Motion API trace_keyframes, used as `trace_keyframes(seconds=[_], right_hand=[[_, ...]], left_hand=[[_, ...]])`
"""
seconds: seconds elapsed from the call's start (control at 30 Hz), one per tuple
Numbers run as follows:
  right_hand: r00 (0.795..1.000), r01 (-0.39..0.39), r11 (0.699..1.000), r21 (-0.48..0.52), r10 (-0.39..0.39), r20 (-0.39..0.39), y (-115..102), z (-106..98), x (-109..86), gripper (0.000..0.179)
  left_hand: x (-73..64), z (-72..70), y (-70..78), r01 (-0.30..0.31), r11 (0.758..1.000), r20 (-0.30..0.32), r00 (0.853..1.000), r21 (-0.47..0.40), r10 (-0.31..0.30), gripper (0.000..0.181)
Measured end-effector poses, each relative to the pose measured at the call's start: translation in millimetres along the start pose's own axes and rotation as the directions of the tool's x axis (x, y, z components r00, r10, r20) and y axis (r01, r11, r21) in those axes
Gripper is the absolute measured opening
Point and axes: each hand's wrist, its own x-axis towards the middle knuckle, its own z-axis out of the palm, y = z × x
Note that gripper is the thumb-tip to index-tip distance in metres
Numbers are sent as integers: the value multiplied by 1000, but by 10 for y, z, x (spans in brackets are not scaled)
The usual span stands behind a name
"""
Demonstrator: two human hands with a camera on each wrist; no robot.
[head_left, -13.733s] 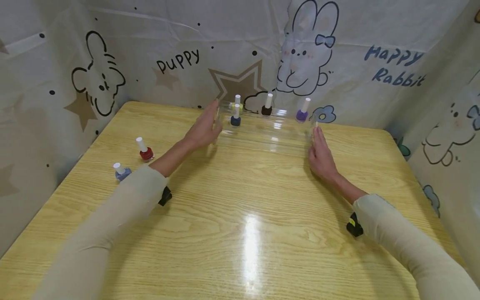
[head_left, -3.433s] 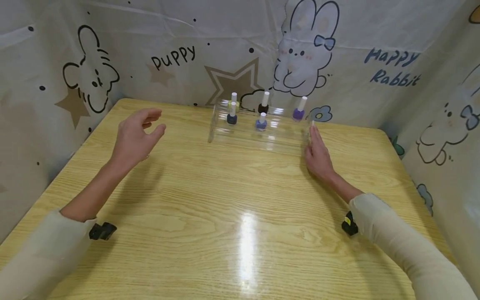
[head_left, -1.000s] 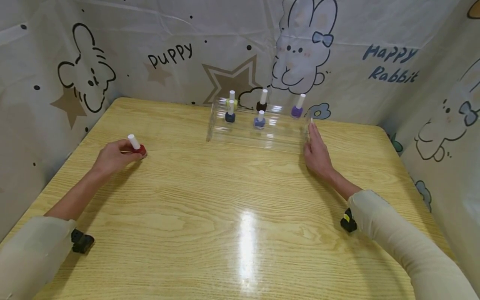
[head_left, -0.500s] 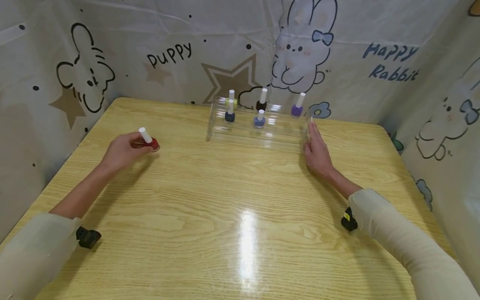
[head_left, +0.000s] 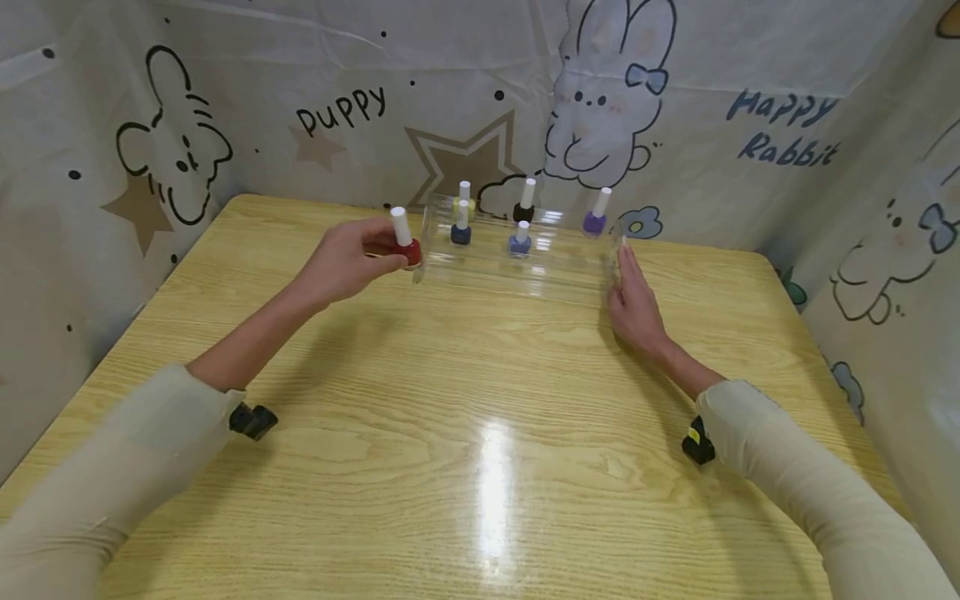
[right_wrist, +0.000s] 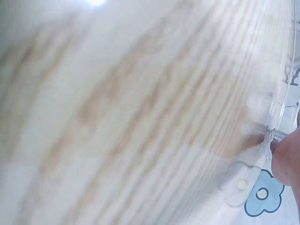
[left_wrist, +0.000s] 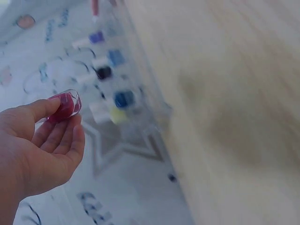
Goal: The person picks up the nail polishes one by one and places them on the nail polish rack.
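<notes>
My left hand (head_left: 345,258) pinches a red nail polish bottle (head_left: 408,251) between thumb and fingers, white cap up, in front of the left end of a clear stepped rack (head_left: 517,283). In the left wrist view the red bottle (left_wrist: 67,106) shows its glass base. On the rack's upper level are a yellow bottle (head_left: 470,205), a black one (head_left: 523,214) and a purple one (head_left: 595,223). A navy bottle (head_left: 461,235) and a light blue one (head_left: 519,244) stand lower. My right hand (head_left: 637,304) rests with straight fingers against the rack's right end.
The wooden table (head_left: 450,375) runs back to a printed cloth (head_left: 337,50), close behind the rack. Another cloth wall stands at each side. A black wrist camera (head_left: 253,422) sits at my left cuff, and a second camera (head_left: 698,442) at my right.
The light blue bottle went from the table's left onto the rack. My left hand then took the red bottle there, lifted it and carried it right to the rack. The right hand stayed put.
</notes>
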Motion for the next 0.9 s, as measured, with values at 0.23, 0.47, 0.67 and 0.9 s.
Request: trace_keyframes(seconds=[0.23, 0.47, 0.67, 0.9], right_hand=[[1000, -5, 1000, -2, 5, -8, 3, 14, -20, 60], [1000, 0, 1000, -8, 0, -1, 16, 18, -35, 60], [1000, -8, 1000, -19, 8, -2, 8, 8, -13, 61], [1000, -30, 1000, -4, 30, -3, -20, 5, 4, 63]], left_hand=[[319, 400, 380, -107, 993, 71, 991, -41, 110, 31], [606, 778, 634, -157, 985, 103, 981, -73, 164, 32], [840, 1068, 810, -199, 973, 135, 967, -118, 214, 29], [1054, 1395, 934, -194, 968, 156, 963, -162, 219, 32]])
